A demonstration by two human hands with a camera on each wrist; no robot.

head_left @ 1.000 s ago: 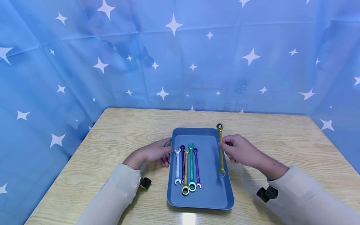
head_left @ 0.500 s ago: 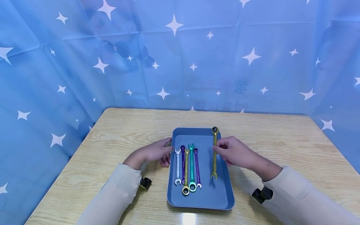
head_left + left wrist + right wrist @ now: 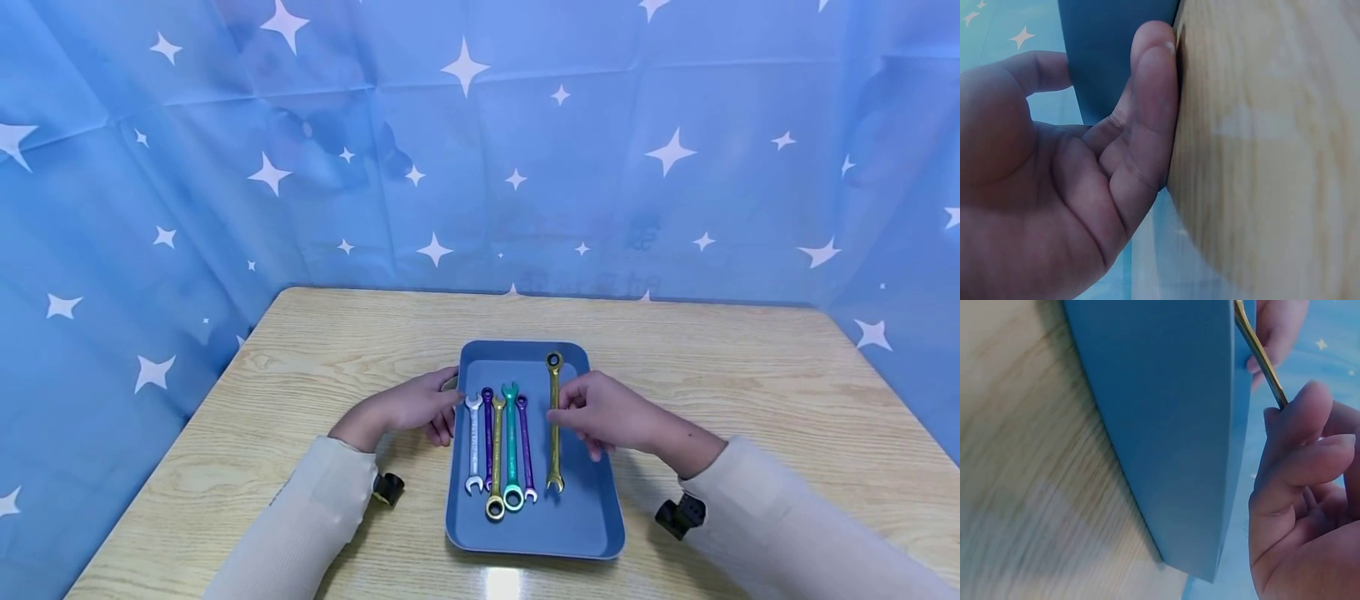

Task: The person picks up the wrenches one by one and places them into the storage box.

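Observation:
A gold combination wrench (image 3: 554,442), ring end up and away from me, is pinched between the thumb and fingers of my right hand (image 3: 613,411). It is over the right half of a blue-grey tray (image 3: 540,537); I cannot tell whether it touches the bottom. My left hand (image 3: 412,406) grips the tray's left edge, thumb at the rim and fingers along the outer wall (image 3: 1100,56). Left of the held wrench, side by side in the tray, lie a silver wrench (image 3: 474,446), a purple one (image 3: 487,433), another gold (image 3: 497,454), a green (image 3: 512,442) and another purple (image 3: 526,450).
The tray rests on a light wood-grain table (image 3: 360,333). Behind it hangs a blue cloth (image 3: 570,208) with white stars. Black wrist cameras sit on the left sleeve (image 3: 315,492) and the right sleeve (image 3: 765,492).
My right hand has carried the gold wrench leftward and toward me, from the tray's right edge to inside it, closer to the row. The left hand and the tray stay put.

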